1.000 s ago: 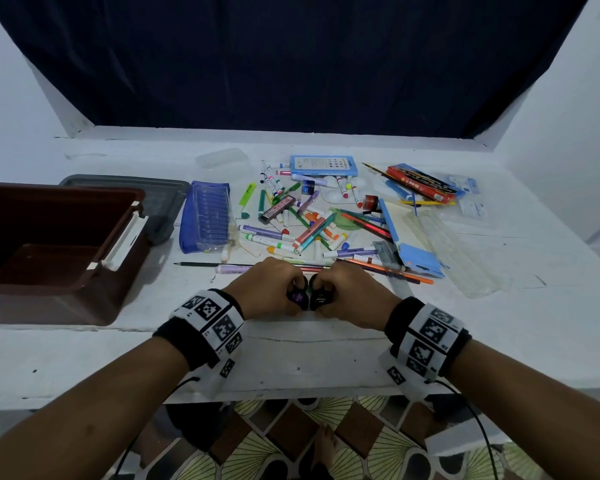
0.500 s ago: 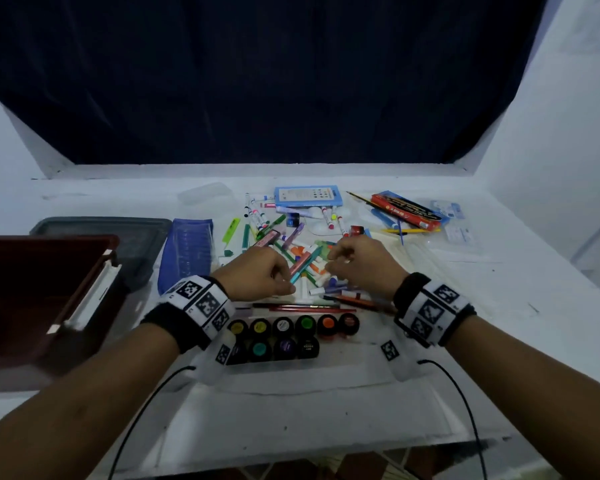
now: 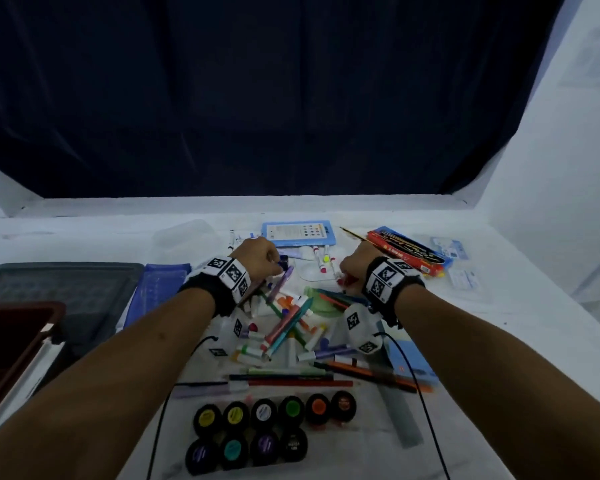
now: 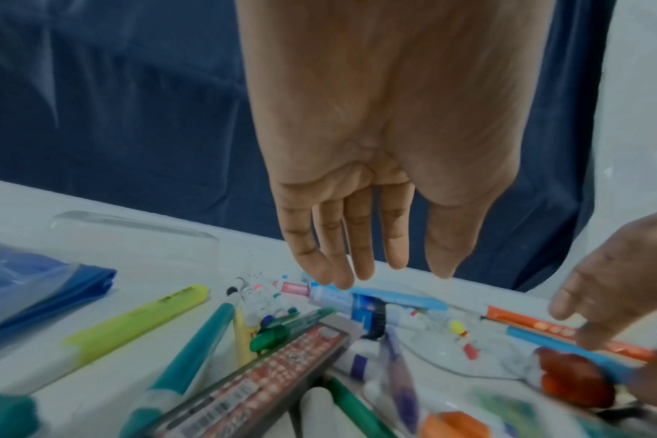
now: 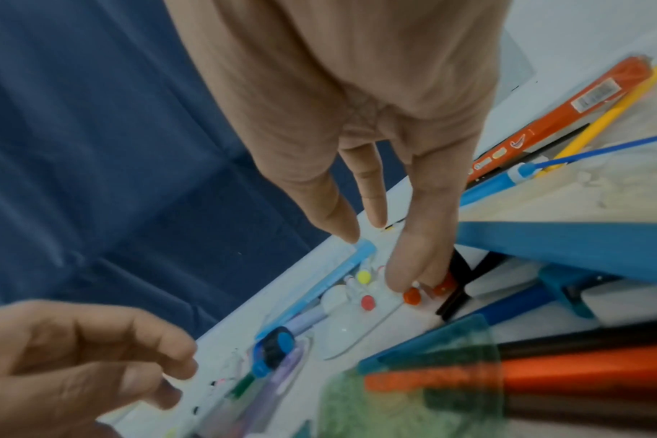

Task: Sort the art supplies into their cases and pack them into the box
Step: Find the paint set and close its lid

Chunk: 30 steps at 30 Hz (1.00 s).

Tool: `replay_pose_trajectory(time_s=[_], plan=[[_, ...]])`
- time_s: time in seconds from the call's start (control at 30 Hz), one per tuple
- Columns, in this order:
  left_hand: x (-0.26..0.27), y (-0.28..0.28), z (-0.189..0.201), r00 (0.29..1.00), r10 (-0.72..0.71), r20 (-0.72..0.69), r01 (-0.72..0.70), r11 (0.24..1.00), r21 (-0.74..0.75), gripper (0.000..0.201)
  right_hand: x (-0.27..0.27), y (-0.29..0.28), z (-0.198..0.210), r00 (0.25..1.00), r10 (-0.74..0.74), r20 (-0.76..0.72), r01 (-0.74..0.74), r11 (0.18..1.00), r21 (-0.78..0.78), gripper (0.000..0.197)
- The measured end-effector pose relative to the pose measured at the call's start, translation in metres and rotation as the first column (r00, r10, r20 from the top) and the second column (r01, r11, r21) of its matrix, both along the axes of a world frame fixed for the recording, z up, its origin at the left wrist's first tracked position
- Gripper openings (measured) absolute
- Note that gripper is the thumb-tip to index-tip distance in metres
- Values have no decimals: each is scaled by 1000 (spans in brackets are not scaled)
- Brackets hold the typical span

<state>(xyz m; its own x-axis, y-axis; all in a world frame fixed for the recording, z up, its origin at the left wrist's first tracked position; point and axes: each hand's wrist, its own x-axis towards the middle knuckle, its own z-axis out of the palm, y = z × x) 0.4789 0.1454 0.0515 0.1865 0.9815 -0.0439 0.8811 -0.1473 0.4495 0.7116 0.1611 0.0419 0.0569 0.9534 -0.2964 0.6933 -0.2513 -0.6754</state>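
Reaching with slack, empty fingers, left hand (image 3: 257,256) and right hand (image 3: 355,266) hover mid-frame over light, slippery markers (image 3: 284,320); pinch barrels midway.

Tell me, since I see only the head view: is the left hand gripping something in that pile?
Observer: No. The left wrist view shows the left hand with its fingers hanging straight above the markers, holding nothing.
Visitor: And the right hand?
Observer: In the right wrist view the right hand has its fingertips down by an orange cap, not closed round it.
Visitor: Anything hidden under the left arm?
Observer: A yellow highlighter lies there.
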Motion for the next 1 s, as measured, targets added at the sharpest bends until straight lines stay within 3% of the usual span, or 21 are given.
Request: replay_pose_trajectory(time_s=[0.17,0.27,0.37,0.47,0.53,0.63,0.8,0.9,1.0], plan=[[3,37,-12,995,-5,-103,4,1000,-12,36,-8,19,-12,949,11,314,16,996,-86,25],[7,53,-16,986,-47,-158,41,998,-40,38,-11,27,-14,937,52,347,-27,997,-76,25],[14,60,-23,979,-73,-189,59,995,-77,40,-7,31,-13,975,14,222,2,998,-70,27],[20,64,-29,984,-67,-166,54,995,-78,35,-4,31,-9,995,-81,-65,76,995,-69,22],[23,67,-31,985,-62,-160,50,996,-77,32,-2,23,-2,941,-161,-298,138,986,-98,23],[26,65,-27,984,-67,-162,55,996,-76,29,1,4,13,872,-171,-458,131,984,-119,33],[30,44,-5,998,-57,23,57,998,0,24,4,-42,31,813,-104,-572,73,994,-76,24],[32,10,14,984,-128,122,127,992,20,34,7,-72,38,850,-28,-526,40,999,13,21],[34,-37,29,969,-204,140,198,979,56,19,8,-106,41,886,35,-462,6,996,86,23]])
